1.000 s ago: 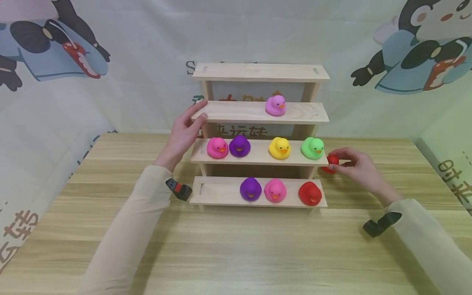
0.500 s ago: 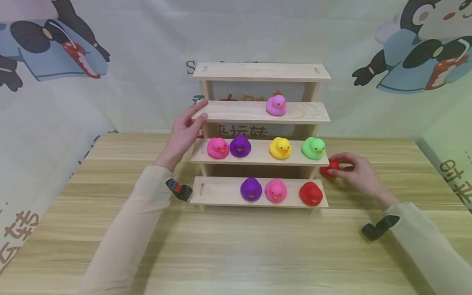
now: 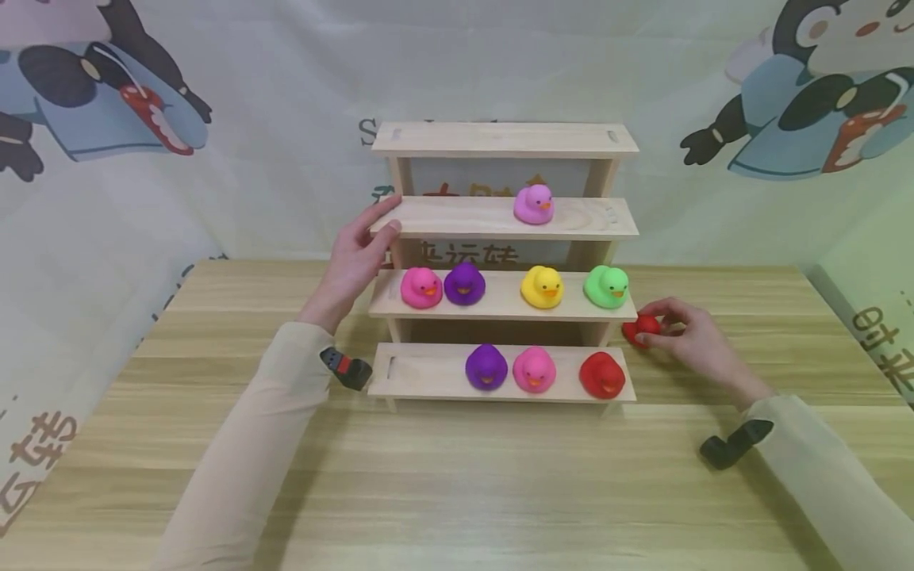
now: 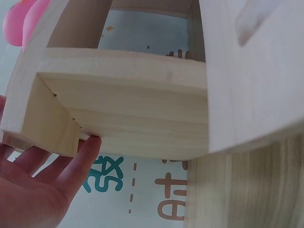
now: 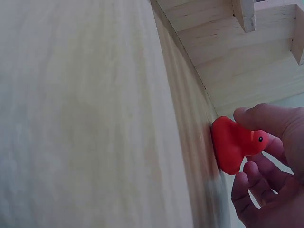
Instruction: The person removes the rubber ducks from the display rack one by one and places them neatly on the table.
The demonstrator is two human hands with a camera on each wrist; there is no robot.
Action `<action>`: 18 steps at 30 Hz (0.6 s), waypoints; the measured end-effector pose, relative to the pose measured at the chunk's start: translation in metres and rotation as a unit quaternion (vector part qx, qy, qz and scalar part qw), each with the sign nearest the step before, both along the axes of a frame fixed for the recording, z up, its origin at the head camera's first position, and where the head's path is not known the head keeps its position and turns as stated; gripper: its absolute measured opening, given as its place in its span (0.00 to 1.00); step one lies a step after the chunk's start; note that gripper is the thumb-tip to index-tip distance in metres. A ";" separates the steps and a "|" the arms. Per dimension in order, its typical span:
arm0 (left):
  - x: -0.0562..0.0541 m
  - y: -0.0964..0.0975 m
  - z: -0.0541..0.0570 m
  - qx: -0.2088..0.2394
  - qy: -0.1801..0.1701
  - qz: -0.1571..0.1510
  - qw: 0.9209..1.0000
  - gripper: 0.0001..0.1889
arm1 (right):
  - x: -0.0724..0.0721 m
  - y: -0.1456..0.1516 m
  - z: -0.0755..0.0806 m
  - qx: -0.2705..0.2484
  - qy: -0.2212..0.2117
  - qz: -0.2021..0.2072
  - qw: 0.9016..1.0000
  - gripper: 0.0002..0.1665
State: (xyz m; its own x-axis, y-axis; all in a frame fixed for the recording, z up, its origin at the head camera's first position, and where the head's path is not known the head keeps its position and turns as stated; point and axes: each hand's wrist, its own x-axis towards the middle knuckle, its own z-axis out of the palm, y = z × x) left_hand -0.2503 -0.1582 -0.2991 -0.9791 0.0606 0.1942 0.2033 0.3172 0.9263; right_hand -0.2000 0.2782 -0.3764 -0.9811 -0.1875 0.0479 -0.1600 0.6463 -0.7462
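A tiered wooden shelf rack (image 3: 443,216) with stepped boards stands on the table. My left hand (image 3: 350,258) grips the left end of its second board from the top; in the left wrist view its fingers (image 4: 85,159) wrap the side piece there. To the right of the rack, my right hand (image 3: 696,341) pinches a red rubber duck (image 3: 646,325) by the head between thumb and fingers. In the right wrist view this red duck (image 5: 232,145) has its base against the tabletop.
A lilac duck (image 3: 534,205) sits on the second board. Below it stand pink (image 3: 421,287), purple (image 3: 465,284), yellow (image 3: 542,286) and green (image 3: 606,286) ducks. The lowest board bears purple (image 3: 486,367), pink (image 3: 534,369) and red (image 3: 602,375) ducks. A printed cloth (image 3: 286,159) hangs behind.
My right hand and the red duck have shifted slightly towards me, down beside the rack's right side. The left hand has stayed on the board.
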 end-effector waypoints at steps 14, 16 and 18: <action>0.000 0.000 -0.002 0.000 -0.002 0.000 1.000 0.24 | 0.000 0.006 0.006 -0.028 0.031 0.004 0.999 0.24; 0.000 0.000 -0.001 0.002 -0.002 0.000 1.000 0.24 | -0.001 0.006 0.009 -0.034 0.036 0.001 0.999 0.23; 0.000 0.000 -0.001 0.003 -0.003 0.000 1.000 0.24 | -0.001 0.007 0.012 -0.039 0.036 -0.001 0.999 0.23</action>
State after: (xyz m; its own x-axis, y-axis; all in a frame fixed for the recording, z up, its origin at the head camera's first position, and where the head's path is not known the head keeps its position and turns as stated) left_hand -0.2505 -0.1583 -0.3003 -0.9801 0.0598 0.1894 0.1986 0.3112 0.9294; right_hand -0.2009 0.2849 -0.3641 -0.9749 -0.1787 0.1331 -0.2142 0.5872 -0.7806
